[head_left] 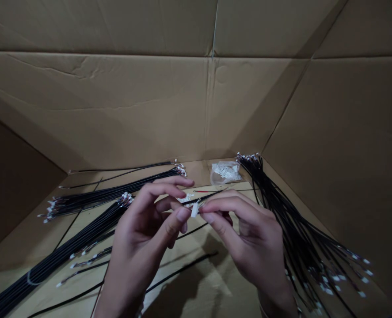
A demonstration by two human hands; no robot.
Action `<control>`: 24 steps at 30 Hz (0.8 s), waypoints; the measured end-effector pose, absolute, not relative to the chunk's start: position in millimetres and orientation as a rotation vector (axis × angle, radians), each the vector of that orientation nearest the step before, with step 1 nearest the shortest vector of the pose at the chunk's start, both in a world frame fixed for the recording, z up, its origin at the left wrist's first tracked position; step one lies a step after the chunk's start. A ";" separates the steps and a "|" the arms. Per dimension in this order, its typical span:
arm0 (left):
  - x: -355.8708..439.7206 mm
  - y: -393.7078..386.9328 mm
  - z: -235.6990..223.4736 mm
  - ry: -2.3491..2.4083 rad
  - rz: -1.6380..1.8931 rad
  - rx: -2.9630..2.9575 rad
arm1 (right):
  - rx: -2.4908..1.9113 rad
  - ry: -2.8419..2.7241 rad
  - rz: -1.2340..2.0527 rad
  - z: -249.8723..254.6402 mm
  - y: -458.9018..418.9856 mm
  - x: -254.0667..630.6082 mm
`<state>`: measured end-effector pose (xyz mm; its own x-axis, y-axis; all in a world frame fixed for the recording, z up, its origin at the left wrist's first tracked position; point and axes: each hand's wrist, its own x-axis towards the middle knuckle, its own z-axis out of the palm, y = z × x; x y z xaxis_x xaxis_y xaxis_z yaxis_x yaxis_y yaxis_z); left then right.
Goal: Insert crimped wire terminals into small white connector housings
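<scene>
Between my two hands, near the middle of the head view, is a small white connector. My left hand pinches its left side with thumb and a finger, the other fingers curled loosely above. From the right, my right hand has thumb and forefinger pressed together around thin wires at the connector's edge. How far the wires go into the connector is too small to tell. A black cable runs behind the fingers, and a few loose white connectors lie on the surface just behind.
Bundles of black cables with white plugs lie at left, at front left and along the right. A clear bag of white connectors sits at the back. Cardboard walls enclose the back and sides.
</scene>
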<state>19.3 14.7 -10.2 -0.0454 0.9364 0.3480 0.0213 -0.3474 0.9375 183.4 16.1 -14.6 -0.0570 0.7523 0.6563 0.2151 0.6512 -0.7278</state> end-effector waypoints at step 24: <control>16.4 7.6 -11.3 1.199 1.675 2.081 | -0.612 -1.615 0.703 -27.2 39.4 190.5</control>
<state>16.4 7.6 -11.3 0.0214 0.6966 0.7171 0.4539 -0.6459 0.6138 190.5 39.4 -27.2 -0.1512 0.7277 0.6690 0.0062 0.6775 -0.7355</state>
